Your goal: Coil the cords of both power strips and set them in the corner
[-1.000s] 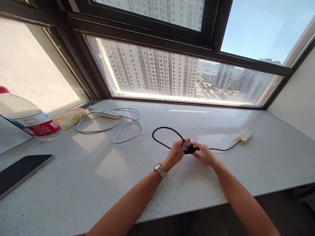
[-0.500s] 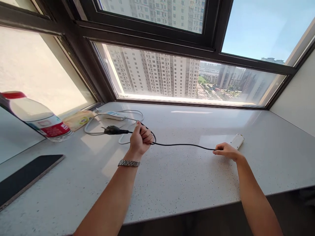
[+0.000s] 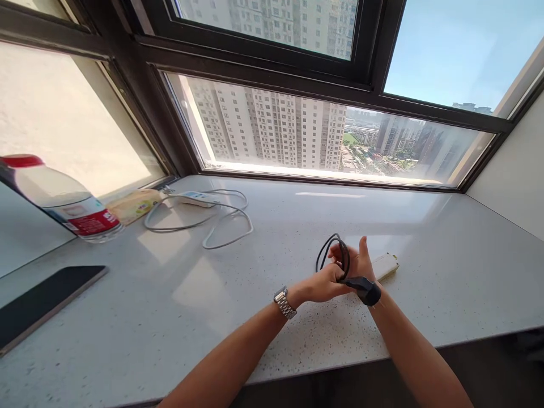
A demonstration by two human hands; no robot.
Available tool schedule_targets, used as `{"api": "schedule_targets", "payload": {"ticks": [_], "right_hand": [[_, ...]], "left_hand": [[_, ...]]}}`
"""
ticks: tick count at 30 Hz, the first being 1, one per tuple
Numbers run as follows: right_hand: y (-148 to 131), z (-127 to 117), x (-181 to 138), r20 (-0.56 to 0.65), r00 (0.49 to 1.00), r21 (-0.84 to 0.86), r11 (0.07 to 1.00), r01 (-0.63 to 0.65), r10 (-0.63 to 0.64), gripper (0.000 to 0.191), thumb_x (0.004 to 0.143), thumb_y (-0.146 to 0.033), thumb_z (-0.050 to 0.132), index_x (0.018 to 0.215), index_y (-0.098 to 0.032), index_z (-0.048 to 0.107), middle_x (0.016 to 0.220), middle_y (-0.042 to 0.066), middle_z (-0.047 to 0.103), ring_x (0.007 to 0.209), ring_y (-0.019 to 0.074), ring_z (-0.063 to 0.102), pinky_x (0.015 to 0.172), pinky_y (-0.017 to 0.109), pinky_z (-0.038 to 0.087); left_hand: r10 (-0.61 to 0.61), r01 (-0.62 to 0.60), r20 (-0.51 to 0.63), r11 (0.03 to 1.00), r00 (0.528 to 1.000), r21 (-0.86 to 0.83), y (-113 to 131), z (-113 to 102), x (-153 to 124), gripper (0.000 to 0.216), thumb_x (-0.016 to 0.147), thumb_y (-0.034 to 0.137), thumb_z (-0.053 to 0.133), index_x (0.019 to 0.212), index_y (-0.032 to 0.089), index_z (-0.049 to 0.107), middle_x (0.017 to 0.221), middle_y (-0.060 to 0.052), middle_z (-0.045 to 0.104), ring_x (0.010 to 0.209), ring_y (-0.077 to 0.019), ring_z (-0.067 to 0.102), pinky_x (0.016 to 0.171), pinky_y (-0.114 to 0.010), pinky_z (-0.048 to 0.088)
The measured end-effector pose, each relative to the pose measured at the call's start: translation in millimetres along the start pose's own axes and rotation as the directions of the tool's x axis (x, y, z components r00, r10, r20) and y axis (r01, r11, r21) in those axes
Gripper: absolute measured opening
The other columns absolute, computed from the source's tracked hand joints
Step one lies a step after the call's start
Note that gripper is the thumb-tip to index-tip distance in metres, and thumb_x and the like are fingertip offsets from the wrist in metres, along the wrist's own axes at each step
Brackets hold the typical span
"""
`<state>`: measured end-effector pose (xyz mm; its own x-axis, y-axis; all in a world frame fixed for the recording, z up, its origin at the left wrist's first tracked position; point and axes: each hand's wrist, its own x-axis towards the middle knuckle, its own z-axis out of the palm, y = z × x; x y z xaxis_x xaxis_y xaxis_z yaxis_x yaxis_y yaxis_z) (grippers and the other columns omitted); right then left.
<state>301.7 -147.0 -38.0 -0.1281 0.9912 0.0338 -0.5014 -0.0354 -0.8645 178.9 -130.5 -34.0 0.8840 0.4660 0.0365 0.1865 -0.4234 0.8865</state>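
- Broadly, a pale speckled stone windowsill counter (image 3: 272, 317) fills the view under a dark-framed window (image 3: 263, 62) that looks out on tower blocks.
- At the far left stands a large clear plastic bottle (image 3: 59, 198) with a red cap and label; just beside it lies a yellowish packet (image 3: 135, 205), and a dark flat slab (image 3: 42, 300) lies near the front left edge.
- A white power strip (image 3: 193, 198) lies at the back left, its white cord looping loosely over the counter, well apart from the hands.
- The black cable (image 3: 334, 255) sits at centre right, gathered in a small loop that rises above the two hands; it looks light, limp and easy to bend, likely to spring open unless the coil is pinched.
- Its black plug (image 3: 366, 290) hangs at the right wrist: the stiffest part, and so the firmest place to grip.
- A small white adapter box (image 3: 385, 265) lies on the counter touching or just behind the right hand.
- Left hand (image 3: 325, 285), a metal watch on its wrist, has its fingers closed around the cable near the plug.
- Right hand (image 3: 359, 263) stands upright with fingers spread loosely, the loop wound around them.
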Motion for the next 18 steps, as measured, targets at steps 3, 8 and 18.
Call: {"api": "schedule_targets", "payload": {"ticks": [3,8,18], "right_hand": [[-5.9,1.6,-7.6,0.083,0.996,-0.048,0.999,0.021,-0.016,0.086,0.063,-0.093,0.027,0.088,-0.020,0.066,0.075,0.008,0.063,0.086,0.0241,0.060,0.082,0.036,0.045],[-4.8,0.1,-7.1,0.018,0.999,-0.068,0.997,0.028,-0.027,0.039,0.070,-0.061,0.062,0.080,-0.023,0.061,0.053,-0.005,0.038,0.062,0.0171,0.054,0.086,0.041,0.046],[-3.5,0.7,-1.1,-0.186,0.968,-0.076,0.985,0.154,-0.166,0.030,0.072,-0.051,0.058,0.071,-0.022,0.053,0.063,0.000,0.053,0.066,0.0166,0.056,0.068,0.031,0.048]], "left_hand": [[-0.082,0.084,0.019,0.992,0.996,-0.097,2.5,-3.6,-4.2,0.051,0.078,0.054,0.056,0.049,0.018,0.034,0.044,0.004,0.031,0.040,-0.0064,0.025,0.039,-0.025,0.017],[-0.078,0.087,0.061,0.981,0.995,-0.172,1.2,-4.5,-5.8,0.052,0.081,0.060,0.048,0.051,0.018,0.042,0.046,0.001,0.040,0.041,-0.0082,0.032,0.040,-0.025,0.025],[0.034,-0.083,-0.483,0.993,0.875,-0.080,-11.7,14.2,8.6,0.028,0.073,0.034,0.059,0.059,0.017,0.042,0.057,0.003,0.037,0.056,-0.0097,0.031,0.050,-0.023,0.025]]}}
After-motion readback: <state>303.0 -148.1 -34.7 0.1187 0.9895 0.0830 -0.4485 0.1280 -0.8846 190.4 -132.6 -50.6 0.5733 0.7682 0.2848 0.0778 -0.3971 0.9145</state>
